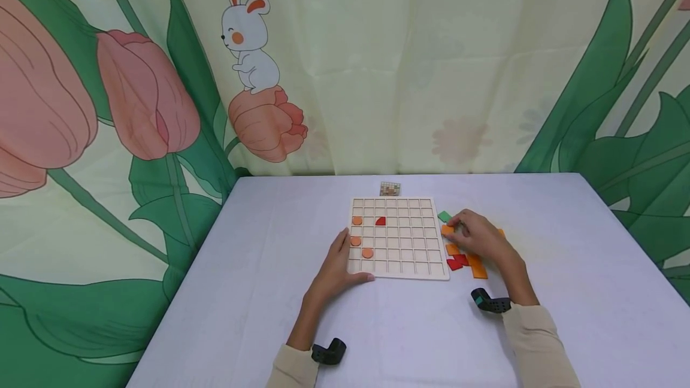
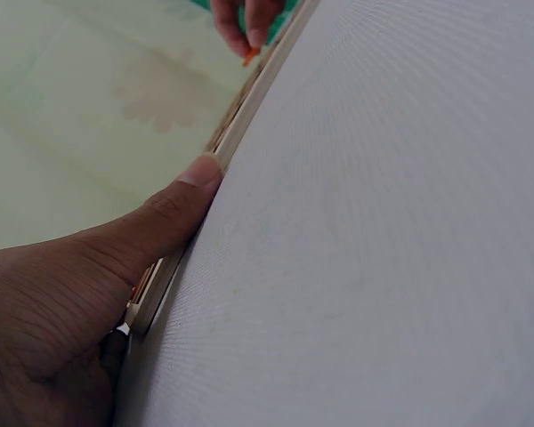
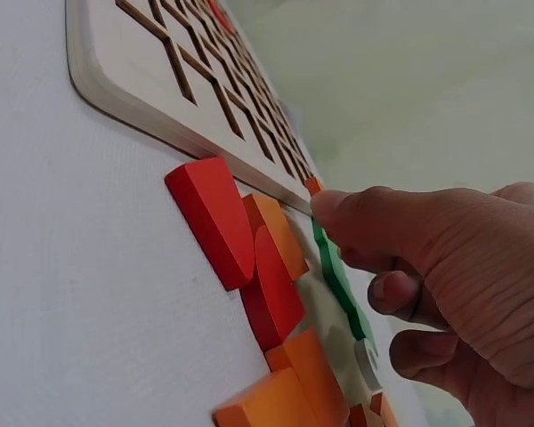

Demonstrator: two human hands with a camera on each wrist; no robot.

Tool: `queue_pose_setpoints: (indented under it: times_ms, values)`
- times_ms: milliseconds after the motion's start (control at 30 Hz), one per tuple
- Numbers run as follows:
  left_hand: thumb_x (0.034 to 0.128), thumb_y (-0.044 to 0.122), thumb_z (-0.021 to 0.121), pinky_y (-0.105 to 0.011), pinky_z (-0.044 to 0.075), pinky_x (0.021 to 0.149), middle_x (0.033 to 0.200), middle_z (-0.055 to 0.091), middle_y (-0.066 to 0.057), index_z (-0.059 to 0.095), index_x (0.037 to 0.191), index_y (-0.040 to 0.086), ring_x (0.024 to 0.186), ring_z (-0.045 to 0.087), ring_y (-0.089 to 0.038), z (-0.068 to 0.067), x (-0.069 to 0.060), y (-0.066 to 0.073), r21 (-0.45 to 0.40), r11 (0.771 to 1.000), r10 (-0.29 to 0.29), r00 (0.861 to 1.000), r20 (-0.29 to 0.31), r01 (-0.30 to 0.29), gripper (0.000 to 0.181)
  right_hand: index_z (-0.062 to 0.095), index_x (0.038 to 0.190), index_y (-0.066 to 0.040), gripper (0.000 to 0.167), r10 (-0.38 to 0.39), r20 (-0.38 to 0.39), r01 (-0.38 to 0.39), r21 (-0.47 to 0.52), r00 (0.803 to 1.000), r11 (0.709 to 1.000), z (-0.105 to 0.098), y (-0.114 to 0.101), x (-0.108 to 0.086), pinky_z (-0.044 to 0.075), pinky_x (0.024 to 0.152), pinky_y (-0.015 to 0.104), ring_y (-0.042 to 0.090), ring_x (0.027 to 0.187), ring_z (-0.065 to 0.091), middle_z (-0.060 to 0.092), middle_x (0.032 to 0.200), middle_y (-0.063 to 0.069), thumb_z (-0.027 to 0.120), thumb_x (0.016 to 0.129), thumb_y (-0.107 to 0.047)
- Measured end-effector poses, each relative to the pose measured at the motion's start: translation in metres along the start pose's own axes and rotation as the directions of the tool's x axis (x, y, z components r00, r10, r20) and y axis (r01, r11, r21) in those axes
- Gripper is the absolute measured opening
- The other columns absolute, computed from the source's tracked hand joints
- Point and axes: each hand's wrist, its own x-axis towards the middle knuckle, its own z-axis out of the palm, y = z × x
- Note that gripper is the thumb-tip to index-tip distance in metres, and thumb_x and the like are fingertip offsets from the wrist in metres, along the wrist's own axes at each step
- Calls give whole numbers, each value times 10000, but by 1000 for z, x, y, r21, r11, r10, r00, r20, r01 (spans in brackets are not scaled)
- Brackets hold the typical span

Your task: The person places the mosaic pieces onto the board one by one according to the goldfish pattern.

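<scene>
One pale gridded board [image 1: 401, 243] is lying before us, and our left hand [image 1: 334, 268] is gripping its near left corner. By the board's right edge, our right hand [image 1: 478, 235] is pinching an orange piece [image 2: 251, 56] between thumb and finger. From the head, we are seeing three orange discs [image 1: 368, 253] on the board, while the right wrist view is leaving them out.

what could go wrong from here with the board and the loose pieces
The small orange piece pinched in the right hand could slip and drop. That hand might also nudge the loose red pieces lying close beside the board. If the left hand, holding the board, shifts or tilts it, the orange discs could perhaps slide.
</scene>
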Motion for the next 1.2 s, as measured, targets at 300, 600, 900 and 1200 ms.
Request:
queue_pose_setpoints:
  times_ms: [300,600,900,1200]
  values:
    - [653,553,855,-398,287,1145,1628,114,-31,110,1579,114,1476,143,-209,1,1,-1,9,1000,-4,1000,2,4,1267,661,1104,-28,334,-69,37,68,17,997,998,9,-15,9,433,543,229,174,693,469,556,984,88,755,863,-239]
    - [661,519,867,-425,289,1142,1625,123,-59,106,1576,94,1474,153,-238,1,-1,0,-3,1000,-2,1000,0,2,1264,667,1069,-59,288,-151,86,151,12,985,988,24,-40,20,401,575,252,163,704,460,576,1063,90,747,870,-250]
    - [652,558,854,-416,301,1137,1624,127,-40,121,1579,118,1468,167,-225,1,0,0,5,1000,-12,1000,2,12,1261,683,1053,-57,249,-250,102,251,5,963,968,43,-68,38,431,654,292,161,750,487,597,1051,54,730,875,-225]
    - [670,531,856,-394,282,1147,1626,121,-62,101,1575,92,1475,149,-225,0,1,1,23,999,-23,1000,8,23,1258,687,1043,-48,250,-286,92,289,-25,954,957,62,-90,49,514,845,365,203,910,553,602,1054,53,732,876,-229]
